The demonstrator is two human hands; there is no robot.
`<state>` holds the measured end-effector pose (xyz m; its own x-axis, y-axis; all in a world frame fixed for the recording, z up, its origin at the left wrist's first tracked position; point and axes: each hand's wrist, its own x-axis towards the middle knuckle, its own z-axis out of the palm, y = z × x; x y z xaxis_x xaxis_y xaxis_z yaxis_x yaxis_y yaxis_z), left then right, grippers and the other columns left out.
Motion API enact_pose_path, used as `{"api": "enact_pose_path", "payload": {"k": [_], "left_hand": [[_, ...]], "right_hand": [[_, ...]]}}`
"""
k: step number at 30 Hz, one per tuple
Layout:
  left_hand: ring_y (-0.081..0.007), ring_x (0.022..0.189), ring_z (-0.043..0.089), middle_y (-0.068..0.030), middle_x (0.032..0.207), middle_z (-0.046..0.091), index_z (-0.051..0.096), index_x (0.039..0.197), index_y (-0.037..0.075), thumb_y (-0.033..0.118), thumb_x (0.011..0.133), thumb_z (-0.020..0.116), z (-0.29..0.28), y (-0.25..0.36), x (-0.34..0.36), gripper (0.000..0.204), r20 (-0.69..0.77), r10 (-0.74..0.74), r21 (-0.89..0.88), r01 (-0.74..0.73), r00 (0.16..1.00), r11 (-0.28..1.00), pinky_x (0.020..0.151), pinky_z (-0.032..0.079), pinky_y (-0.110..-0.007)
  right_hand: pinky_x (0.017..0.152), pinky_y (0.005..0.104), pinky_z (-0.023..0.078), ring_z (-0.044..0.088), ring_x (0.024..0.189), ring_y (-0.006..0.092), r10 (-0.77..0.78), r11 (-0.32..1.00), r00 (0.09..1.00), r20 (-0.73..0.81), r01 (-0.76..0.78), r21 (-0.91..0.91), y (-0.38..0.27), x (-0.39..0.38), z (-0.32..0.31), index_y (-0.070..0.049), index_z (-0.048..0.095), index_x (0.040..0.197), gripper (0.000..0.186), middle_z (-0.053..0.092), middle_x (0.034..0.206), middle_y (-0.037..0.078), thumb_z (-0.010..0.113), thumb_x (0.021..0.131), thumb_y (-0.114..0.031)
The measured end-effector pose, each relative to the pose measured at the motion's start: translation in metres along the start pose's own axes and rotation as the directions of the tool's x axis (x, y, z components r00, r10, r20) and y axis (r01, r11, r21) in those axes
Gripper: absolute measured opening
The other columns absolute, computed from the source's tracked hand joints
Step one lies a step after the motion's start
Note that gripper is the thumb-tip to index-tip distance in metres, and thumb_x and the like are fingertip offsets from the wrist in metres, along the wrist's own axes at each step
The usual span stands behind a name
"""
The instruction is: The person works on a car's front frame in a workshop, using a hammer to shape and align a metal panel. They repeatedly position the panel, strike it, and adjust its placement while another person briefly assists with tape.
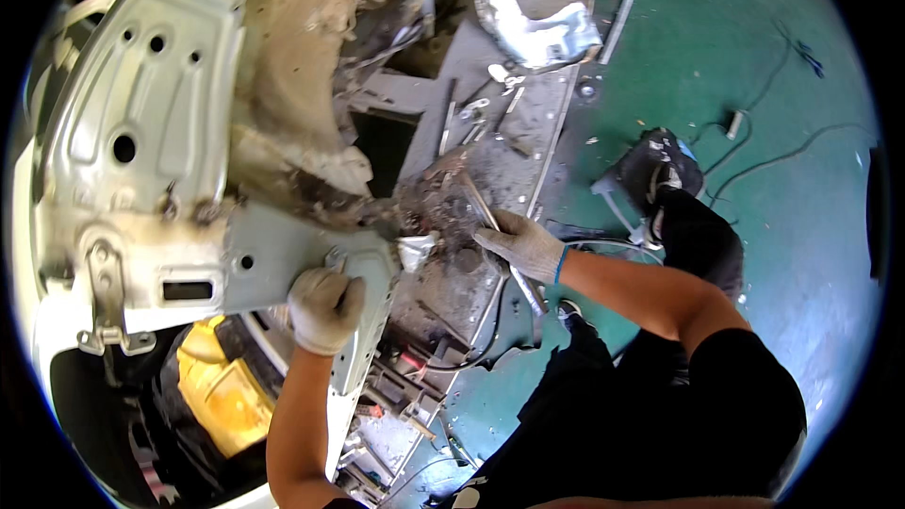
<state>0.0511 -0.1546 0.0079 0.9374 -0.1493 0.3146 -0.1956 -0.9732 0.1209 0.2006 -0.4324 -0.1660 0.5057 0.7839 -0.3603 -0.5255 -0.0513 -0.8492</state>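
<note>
**Two gloved hands on a stripped car body panel**

Here we are looking down at a pale grey-white car body panel (pixel 141 132), bare metal with holes and brackets, filling the left side of the view. The left hand (pixel 325 309), in a dirty white work glove, is down at the panel's lower edge, fingers curled tight around the rim of the sheet metal beside a small bracket. Firm grip there, knuckles toward us.

Over to the right hand (pixel 521 245), gloved too, with a blue cuff at the wrist. It sits at the rusty, torn seam (pixel 443 203) where the panel meets the grimy frame. The fingers are closed around a long thin metal tool (pixel 485 217), its tip pointing up and left into the rust; what kind of tool, I cannot tell.

Below the panel, a yellow part (pixel 222 382) shows in the dark. Off to the right, green floor (pixel 754 85), black cables, and the person's black shoe (pixel 660 170).
</note>
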Motion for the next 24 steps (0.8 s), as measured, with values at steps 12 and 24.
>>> {"api": "enact_pose_path", "payload": {"k": [12,24], "left_hand": [[-0.0379,0.061,0.056,-0.0130,0.064,0.057,0.054,0.063,0.008,0.006,0.084,0.073,-0.011,-0.001,-0.018,0.028,0.087,-0.039,-0.005,0.039,0.995,0.999,0.059,0.044,-0.048],[-0.0367,0.062,0.058,-0.0130,0.068,0.061,0.058,0.068,0.006,0.003,0.083,0.072,-0.006,-0.002,-0.020,0.020,0.055,-0.035,-0.014,0.036,0.998,0.999,0.059,0.047,-0.046]], "right_hand": [[0.046,0.0307,0.042,0.051,0.050,0.0098,0.025,0.997,1.000,0.005,-0.025,0.072,0.060,0.034,0.159,-0.008,0.063,0.105,0.034,0.055,0.067,-0.001,0.058,0.111,-0.041],[0.046,0.0338,0.045,0.055,0.048,0.0167,-0.127,0.763,0.774,-0.621,0.476,0.438,0.000,0.029,0.096,-0.009,0.053,0.088,0.047,0.053,0.063,0.003,0.042,0.113,-0.047]]}}
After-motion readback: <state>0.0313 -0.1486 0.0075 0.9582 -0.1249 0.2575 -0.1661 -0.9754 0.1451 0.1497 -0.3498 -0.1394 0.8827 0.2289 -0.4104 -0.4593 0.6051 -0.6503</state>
